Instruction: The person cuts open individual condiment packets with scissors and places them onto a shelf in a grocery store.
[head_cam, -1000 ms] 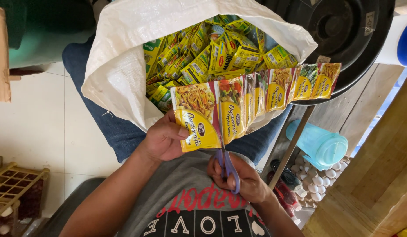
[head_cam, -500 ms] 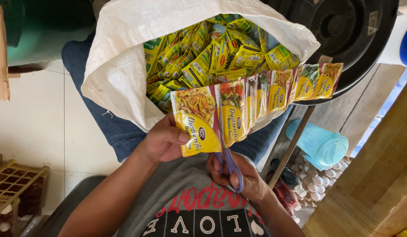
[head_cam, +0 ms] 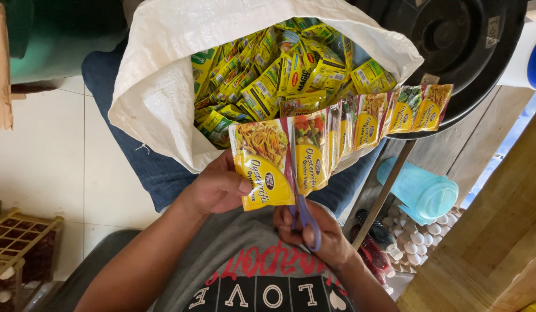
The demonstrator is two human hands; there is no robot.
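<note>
My left hand (head_cam: 219,188) pinches the end sachet (head_cam: 261,163) of a joined strip of yellow sauce sachets (head_cam: 366,121) that stretches to the right. In my right hand (head_cam: 314,234) are purple-handled scissors (head_cam: 302,208); their blades point upward along the seam between the first and second sachet. Behind the strip, resting on my lap, a white woven sack (head_cam: 158,98) stands open, full of several yellow and green sachets (head_cam: 279,69).
A black round tub (head_cam: 459,40) is at upper right on a wooden surface (head_cam: 488,231). A light-blue lidded container (head_cam: 421,193) and several small bottles (head_cam: 407,240) lie lower right. A wooden crate (head_cam: 16,237) stands lower left on the white tile floor (head_cam: 42,156).
The scissors blades have moved up the seam next to the end sachet. The end sachet has tilted slightly away from the rest of the strip. Both hands stay in place.
</note>
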